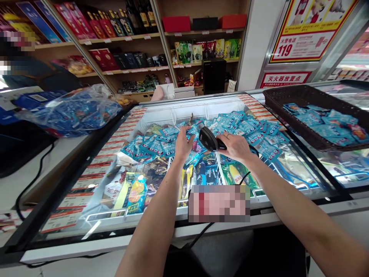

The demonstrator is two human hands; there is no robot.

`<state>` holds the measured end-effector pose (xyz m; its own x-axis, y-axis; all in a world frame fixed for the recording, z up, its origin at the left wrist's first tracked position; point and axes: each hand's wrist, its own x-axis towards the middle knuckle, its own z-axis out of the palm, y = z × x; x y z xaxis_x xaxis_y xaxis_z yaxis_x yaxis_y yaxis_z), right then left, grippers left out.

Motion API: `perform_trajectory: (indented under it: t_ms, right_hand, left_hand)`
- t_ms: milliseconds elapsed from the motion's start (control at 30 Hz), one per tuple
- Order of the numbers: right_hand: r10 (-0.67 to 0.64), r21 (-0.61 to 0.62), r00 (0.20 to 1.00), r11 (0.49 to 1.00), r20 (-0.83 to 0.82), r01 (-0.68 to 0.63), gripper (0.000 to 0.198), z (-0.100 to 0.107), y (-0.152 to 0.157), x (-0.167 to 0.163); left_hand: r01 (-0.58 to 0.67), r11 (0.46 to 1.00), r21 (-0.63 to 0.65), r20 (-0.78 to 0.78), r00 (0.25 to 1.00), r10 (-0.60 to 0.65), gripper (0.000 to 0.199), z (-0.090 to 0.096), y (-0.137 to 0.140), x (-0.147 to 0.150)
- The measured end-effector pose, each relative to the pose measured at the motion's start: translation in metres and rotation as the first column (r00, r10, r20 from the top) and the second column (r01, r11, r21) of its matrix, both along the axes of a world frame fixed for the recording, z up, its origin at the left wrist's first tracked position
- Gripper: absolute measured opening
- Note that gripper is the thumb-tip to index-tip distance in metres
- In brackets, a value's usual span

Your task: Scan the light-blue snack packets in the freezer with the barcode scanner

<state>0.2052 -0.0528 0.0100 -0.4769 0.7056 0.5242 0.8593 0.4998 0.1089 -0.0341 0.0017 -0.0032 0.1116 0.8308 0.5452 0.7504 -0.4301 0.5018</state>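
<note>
Bare forearms [157,207] crossed a freezer's front edge [72,247], with a dark basket [305,139] bounding the space to the right. The right hand [235,147] gripped a black scanner [208,139] above blue packets [259,132] strewn across the glass [90,206]; the left hand [183,145], loosely spread, hung among them, contact unclear. A wall sign [285,51] read "119."

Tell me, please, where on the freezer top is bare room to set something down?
Bare glass seems available front left, between the price labels and left forearm, and front right, between the right forearm and black frame. The back middle is crowded: teal packets spread around the left hand, right hand and scanner.
</note>
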Motion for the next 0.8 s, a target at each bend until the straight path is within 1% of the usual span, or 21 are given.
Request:
perform_trajectory:
  t_ms: [167, 367, 500, 567, 633, 700, 800]
  right_hand:
    - [0.005, 0.003, 1.000, 1.000, -0.007, -0.005, 0.046, 0.0002, -0.0010, -0.0006]
    - [0.012, 0.052, 1.000, 0.999, -0.012, -0.012, 0.045, -0.0022, 0.0004, 0.0007]
    - [0.019, 0.072, 0.999, 0.997, -0.030, -0.017, 0.044, -0.0040, 0.0008, 0.0014]
    - [0.025, 0.073, 0.999, 0.997, -0.034, -0.023, 0.043, -0.0042, 0.0005, 0.0015]
    - [0.029, 0.072, 0.999, 0.997, -0.034, -0.027, 0.043, -0.0041, 0.0000, 0.0014]
    - [0.030, 0.073, 0.999, 0.997, -0.034, -0.028, 0.044, -0.0039, -0.0004, 0.0013]
    - [0.032, 0.063, 0.999, 0.998, -0.034, -0.030, 0.044, -0.0039, -0.0006, 0.0015]
  left_hand:
    - [0.018, 1.000, 0.011, 0.024, 1.000, -0.018, 0.033, 0.0001, -0.0016, 0.0003]
    - [0.038, 0.998, 0.043, 0.080, 0.996, -0.041, 0.032, -0.0030, 0.0001, -0.0001]
    - [0.049, 0.997, 0.057, 0.089, 0.995, -0.054, 0.032, -0.0044, 0.0011, -0.0009]
    - [0.050, 0.995, 0.083, 0.088, 0.994, -0.058, 0.031, -0.0044, 0.0007, -0.0013]
    - [0.028, 0.993, 0.117, 0.099, 0.994, -0.039, 0.030, -0.0040, 0.0000, -0.0019]
    - [-0.026, 0.990, 0.138, 0.127, 0.992, 0.008, 0.029, -0.0034, -0.0010, -0.0027]
    - [-0.078, 0.989, 0.128, 0.150, 0.987, 0.059, 0.028, -0.0024, -0.0021, -0.0031]
